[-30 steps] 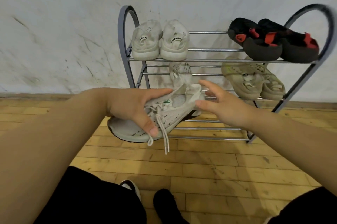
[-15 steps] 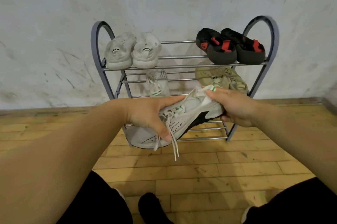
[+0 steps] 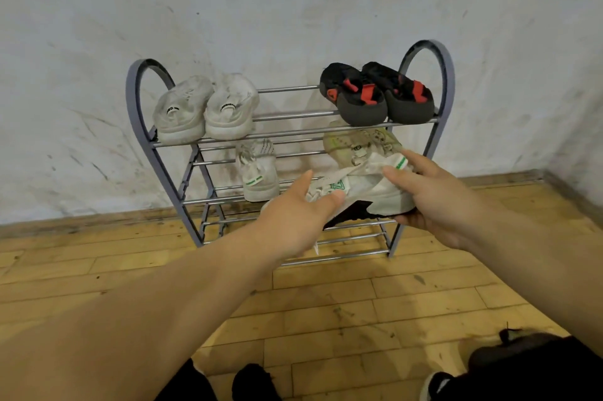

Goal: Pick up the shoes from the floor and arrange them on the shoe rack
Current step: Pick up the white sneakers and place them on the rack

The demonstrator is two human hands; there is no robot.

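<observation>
- A white sneaker [image 3: 368, 193] with a black sole patch and a green "Z"-like mark on its side is held in the air in front of the middle tier of the shoe rack [image 3: 445, 80], heel to the right.
- The right hand [image 3: 434, 201] grips its heel end: fingers [image 3: 396, 175] curled over the collar beside a green-striped pull tab, thumb under the sole.
- The left hand [image 3: 300, 221] is at the toe end, fingers spread and loose, tips touching the laces; whether it is really gripping cannot be told.
- A matching white sneaker [image 3: 259, 172] stands on the middle tier, heel outward, with a small green heel label too blurred to read.
- To its right on that tier sits a pale yellowish shoe [image 3: 355, 142], partly hidden by the held one; its round logo is unreadable.
- The top tier carries a white pair [image 3: 205, 113] on the left, with dark heel-tab lettering that is illegible, and a black-and-red pair [image 3: 375, 93] on the right.
- The rack stands on a wooden floor [image 3: 326, 319] against a scuffed white wall [image 3: 293, 2].
</observation>
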